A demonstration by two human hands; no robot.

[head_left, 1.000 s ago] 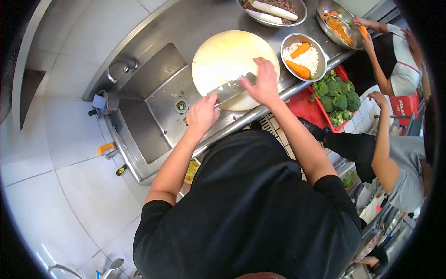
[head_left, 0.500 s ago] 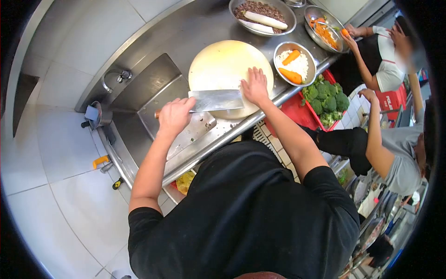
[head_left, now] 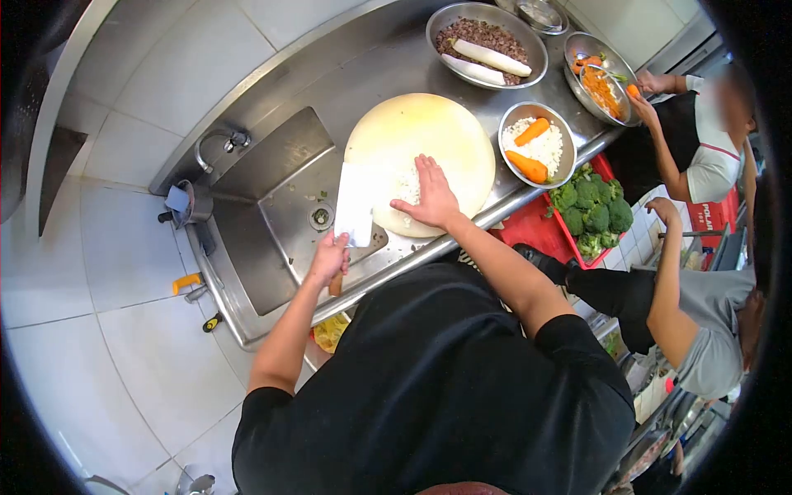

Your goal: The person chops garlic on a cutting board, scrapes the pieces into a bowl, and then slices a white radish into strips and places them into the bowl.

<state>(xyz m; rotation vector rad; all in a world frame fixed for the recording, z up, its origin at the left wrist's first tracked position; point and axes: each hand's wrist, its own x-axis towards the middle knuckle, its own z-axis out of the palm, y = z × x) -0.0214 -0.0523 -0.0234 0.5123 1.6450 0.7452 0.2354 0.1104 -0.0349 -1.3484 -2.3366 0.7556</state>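
My left hand (head_left: pixel 329 259) is closed around the wooden handle of a cleaver (head_left: pixel 355 210). Its broad blade points away from me at the left edge of a round cutting board (head_left: pixel 429 120). The board rests partly over the sink. Fingers spread, my right hand (head_left: pixel 431 198) lies on the board beside small chopped white bits (head_left: pixel 404 180). Just right of the board is a steel bowl (head_left: pixel 505 169) of white dice with two carrots (head_left: pixel 526 165) on top.
Left of the board is the sink (head_left: pixel 247 239) with a faucet (head_left: pixel 221 142). Behind stands a bowl (head_left: pixel 435 37) holding brown chopped food and two long white radishes (head_left: pixel 492 57). Broccoli (head_left: pixel 590 202) fills a red crate at right. Two people stand there; one holds a carrot (head_left: pixel 633 91) over a bowl.
The cleaver has turned from lying crosswise to pointing away from me, at the board's left side. My right hand has moved left and nearer, over the white bits.
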